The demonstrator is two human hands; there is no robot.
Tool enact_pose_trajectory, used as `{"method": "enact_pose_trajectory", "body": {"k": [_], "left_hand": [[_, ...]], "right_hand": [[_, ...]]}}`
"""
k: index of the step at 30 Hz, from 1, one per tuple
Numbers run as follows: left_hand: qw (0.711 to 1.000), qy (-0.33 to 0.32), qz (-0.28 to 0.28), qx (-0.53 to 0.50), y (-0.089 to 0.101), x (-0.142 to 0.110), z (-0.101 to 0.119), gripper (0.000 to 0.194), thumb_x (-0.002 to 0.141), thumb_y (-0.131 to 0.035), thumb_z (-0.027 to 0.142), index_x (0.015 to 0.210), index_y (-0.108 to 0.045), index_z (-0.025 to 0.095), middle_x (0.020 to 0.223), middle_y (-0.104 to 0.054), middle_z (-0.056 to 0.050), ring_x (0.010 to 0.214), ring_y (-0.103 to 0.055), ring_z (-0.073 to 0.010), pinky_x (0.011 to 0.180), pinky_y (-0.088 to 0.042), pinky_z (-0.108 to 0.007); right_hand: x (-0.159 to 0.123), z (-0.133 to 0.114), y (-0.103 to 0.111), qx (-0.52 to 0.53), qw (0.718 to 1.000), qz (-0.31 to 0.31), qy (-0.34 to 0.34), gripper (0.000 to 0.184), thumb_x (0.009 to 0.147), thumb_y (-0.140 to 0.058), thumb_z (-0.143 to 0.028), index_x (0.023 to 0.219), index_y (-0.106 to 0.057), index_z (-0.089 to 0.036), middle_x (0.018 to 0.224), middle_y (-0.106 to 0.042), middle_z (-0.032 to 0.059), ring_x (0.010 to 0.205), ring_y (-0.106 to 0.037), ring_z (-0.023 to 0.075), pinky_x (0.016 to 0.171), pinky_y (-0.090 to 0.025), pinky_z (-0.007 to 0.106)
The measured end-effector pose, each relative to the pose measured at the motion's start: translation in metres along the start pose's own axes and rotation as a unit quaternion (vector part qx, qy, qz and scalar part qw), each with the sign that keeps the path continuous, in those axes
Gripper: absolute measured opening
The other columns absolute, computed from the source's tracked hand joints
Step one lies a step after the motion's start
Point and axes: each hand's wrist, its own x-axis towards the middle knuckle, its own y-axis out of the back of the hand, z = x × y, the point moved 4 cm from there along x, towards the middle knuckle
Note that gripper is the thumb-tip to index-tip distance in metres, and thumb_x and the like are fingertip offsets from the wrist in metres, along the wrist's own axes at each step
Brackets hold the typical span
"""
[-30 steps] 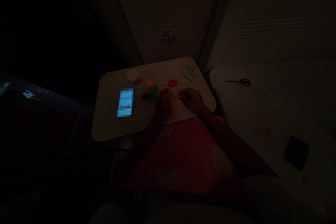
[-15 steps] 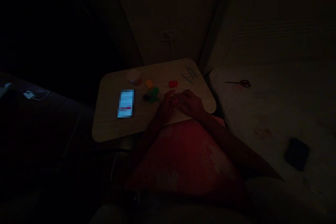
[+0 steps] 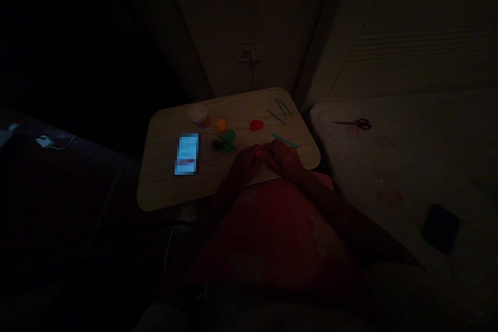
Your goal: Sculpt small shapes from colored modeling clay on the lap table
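Observation:
My left hand (image 3: 247,162) and my right hand (image 3: 287,158) meet over the near edge of a small wooden-topped table (image 3: 163,187). Their fingers are closed around a small pinkish-red lump of modelling clay (image 3: 261,153), mostly covered by the fingers. Just beyond my hands lies a brighter red lump of clay (image 3: 256,125). To the left are a green clay piece (image 3: 228,140), a dark purple lump (image 3: 217,144) touching it, and an orange lump (image 3: 221,124). A flat blue-green tool (image 3: 285,140) rests beside my right hand. The scene is very dark.
A lit phone (image 3: 187,154) lies on the table's left side, with a round tub (image 3: 198,114) behind it. Several thin sticks (image 3: 282,109) lie at the far right corner. Scissors (image 3: 363,124) and a dark square object (image 3: 440,228) rest on the pale surface to the right.
My fingers have folded closer together around the pinkish-red clay, and my right hand has drawn slightly nearer me. The flat blue-green tool now shows beside it.

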Motion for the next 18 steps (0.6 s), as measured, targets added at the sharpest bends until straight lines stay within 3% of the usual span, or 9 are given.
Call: {"method": "enact_pose_trajectory", "body": {"k": [3, 10, 15, 18], "left_hand": [[1.0, -0.005, -0.003, 0.002, -0.001, 0.0, -0.002, 0.032, 0.104, -0.043, 0.035, 0.107, -0.068, 0.016, 0.108, -0.076, -0.011, 0.099, -0.071, -0.0235, 0.091, -0.054, -0.036], [0.999, -0.004, -0.014, 0.035, 0.0, 0.0, -0.004, 0.033, 0.104, -0.04, 0.033, 0.108, -0.07, 0.018, 0.111, -0.076, -0.012, 0.103, -0.071, -0.0247, 0.095, -0.054, -0.037], [0.997, 0.0, 0.003, 0.082, 0.0, 0.001, -0.009, 0.028, 0.102, -0.042, 0.03, 0.09, -0.065, 0.019, 0.085, -0.072, -0.007, 0.077, -0.066, -0.0199, 0.077, -0.051, -0.031], [0.996, -0.004, 0.043, 0.083, 0.005, 0.0, -0.008, 0.025, 0.1, -0.045, 0.029, 0.081, -0.057, 0.02, 0.072, -0.063, -0.002, 0.065, -0.058, -0.0167, 0.066, -0.044, -0.029]], "right_hand": [[0.0, 0.001, -0.001, -0.002, 1.0, -0.006, 0.004, 0.026, 0.103, -0.056, -0.035, 0.12, -0.071, -0.021, 0.102, -0.074, 0.0101, 0.092, -0.069, 0.0221, 0.08, -0.056, 0.034], [-0.002, -0.001, -0.001, -0.021, 1.0, -0.019, 0.012, 0.026, 0.104, -0.052, -0.033, 0.098, -0.073, -0.02, 0.094, -0.074, 0.01, 0.084, -0.068, 0.02, 0.075, -0.053, 0.031], [0.001, -0.005, -0.001, 0.0, 1.0, 0.014, 0.003, 0.026, 0.102, -0.051, -0.032, 0.091, -0.071, -0.019, 0.087, -0.072, 0.0091, 0.078, -0.066, 0.0195, 0.072, -0.051, 0.031], [0.002, 0.006, 0.005, 0.026, 0.993, 0.087, -0.073, 0.025, 0.101, -0.052, -0.035, 0.091, -0.07, -0.02, 0.085, -0.072, 0.0081, 0.077, -0.065, 0.0205, 0.073, -0.051, 0.033]]}}
